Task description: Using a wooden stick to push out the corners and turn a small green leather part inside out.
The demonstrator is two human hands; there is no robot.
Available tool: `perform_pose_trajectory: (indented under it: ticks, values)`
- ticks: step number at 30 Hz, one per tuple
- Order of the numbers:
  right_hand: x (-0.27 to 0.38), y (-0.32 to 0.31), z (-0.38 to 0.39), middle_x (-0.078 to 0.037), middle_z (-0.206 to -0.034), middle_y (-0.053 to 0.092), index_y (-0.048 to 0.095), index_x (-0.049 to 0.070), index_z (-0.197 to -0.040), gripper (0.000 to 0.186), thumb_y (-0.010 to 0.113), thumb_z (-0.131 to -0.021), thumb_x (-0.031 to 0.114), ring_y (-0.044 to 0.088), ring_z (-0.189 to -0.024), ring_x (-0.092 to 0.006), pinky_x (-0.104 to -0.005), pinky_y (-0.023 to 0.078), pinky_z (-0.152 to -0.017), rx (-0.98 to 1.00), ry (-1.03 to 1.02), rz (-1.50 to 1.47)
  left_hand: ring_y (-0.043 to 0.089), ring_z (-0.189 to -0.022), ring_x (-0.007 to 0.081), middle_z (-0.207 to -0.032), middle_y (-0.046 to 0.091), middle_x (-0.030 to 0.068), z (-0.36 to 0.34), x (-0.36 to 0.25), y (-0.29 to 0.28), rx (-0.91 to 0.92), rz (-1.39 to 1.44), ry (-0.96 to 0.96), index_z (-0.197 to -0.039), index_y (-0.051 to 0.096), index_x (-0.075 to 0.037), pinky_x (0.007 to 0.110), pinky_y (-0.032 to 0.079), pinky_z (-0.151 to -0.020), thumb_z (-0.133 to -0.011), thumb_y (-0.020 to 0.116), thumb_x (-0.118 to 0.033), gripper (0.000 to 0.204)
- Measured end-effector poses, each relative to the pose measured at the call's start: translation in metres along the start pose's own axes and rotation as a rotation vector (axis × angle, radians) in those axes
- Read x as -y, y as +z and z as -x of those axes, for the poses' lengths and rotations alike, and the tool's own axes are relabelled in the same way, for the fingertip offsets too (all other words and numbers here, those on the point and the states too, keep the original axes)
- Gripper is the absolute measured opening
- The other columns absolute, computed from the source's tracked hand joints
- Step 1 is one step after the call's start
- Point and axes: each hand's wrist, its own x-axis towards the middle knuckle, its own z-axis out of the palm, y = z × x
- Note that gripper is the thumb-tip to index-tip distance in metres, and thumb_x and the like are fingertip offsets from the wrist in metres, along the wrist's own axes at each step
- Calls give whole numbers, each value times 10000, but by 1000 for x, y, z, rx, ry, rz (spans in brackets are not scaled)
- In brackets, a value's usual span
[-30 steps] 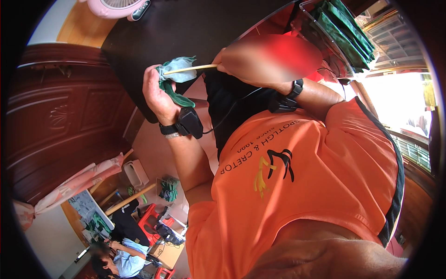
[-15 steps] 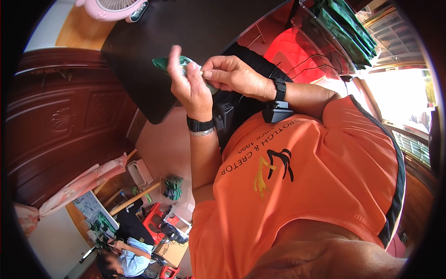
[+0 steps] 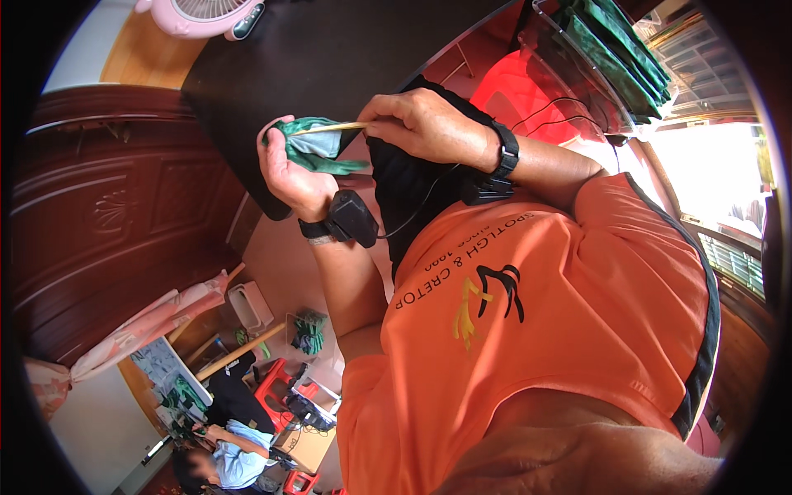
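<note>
A piece of green fabric [image 3: 307, 158] with a paler inner face lies in my left hand [image 3: 290, 183]. The fingers curl round its far left side, and a loose strip of it hangs toward the right. My right hand [image 3: 431, 129] pinches a thin, light wooden stick [image 3: 337, 127] by its right end. The stick points left, and its other end rests against or inside the fabric; which one I cannot tell. Both hands are raised near the edge of the dark table [image 3: 330, 58], in front of my orange shirt. Each wrist wears a black strap with a small box.
A pink fan [image 3: 198, 21] stands at the far left. At the far right, a clear bin [image 3: 569, 58] holds folded green fabric, near a red plastic stool [image 3: 516, 95]. A cable [image 3: 431, 196] runs from the left wrist box. Another person [image 3: 239, 454] sits at the lower left.
My hands have moved apart, the left going left and slightly down. The fabric has opened out, and the stick now shows between the hands. The left wrist has turned, bringing its box into sight.
</note>
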Motion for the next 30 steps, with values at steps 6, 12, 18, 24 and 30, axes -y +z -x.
perform_pose_trajectory:
  ticks: [6,12,18,24,30]
  values:
    - [-5,-9,11,-124,-719,630,609,16,-949,140,597,-833,94,623,-646,-274,-316,480,-589,40,9,105,549,-719,173,-860,549,84,-4,-5,-3,-32,6,63,-950,550,1,295,468,-647,-922,422,-220,257]
    - [-1,-4,11,-121,-709,623,617,11,-937,126,594,-840,88,615,-629,-257,-313,471,-581,37,30,-33,530,-688,160,-777,541,93,2,-11,2,69,-90,63,-1001,541,-14,275,457,-587,-921,429,-242,267]
    - [-1,-12,10,-114,-698,619,619,10,-934,122,596,-847,93,618,-631,-224,-303,466,-576,60,54,-41,535,-693,171,-767,535,97,-3,-10,-4,46,9,56,-1007,537,-8,310,495,-611,-917,426,-223,258]
    - [-5,-2,8,-96,-684,614,618,11,-937,124,589,-858,103,601,-612,-182,-284,459,-576,69,97,-22,509,-660,154,-748,537,95,9,-9,12,85,-107,79,-1011,526,-8,256,409,-612,-908,454,-203,232]
    - [-4,5,8,-58,-657,579,618,9,-929,124,577,-879,114,537,-592,-114,-254,439,-566,21,140,-95,464,-566,100,-755,555,74,24,3,26,119,-148,-2,-1148,454,-58,207,341,-462,-889,510,-145,278]
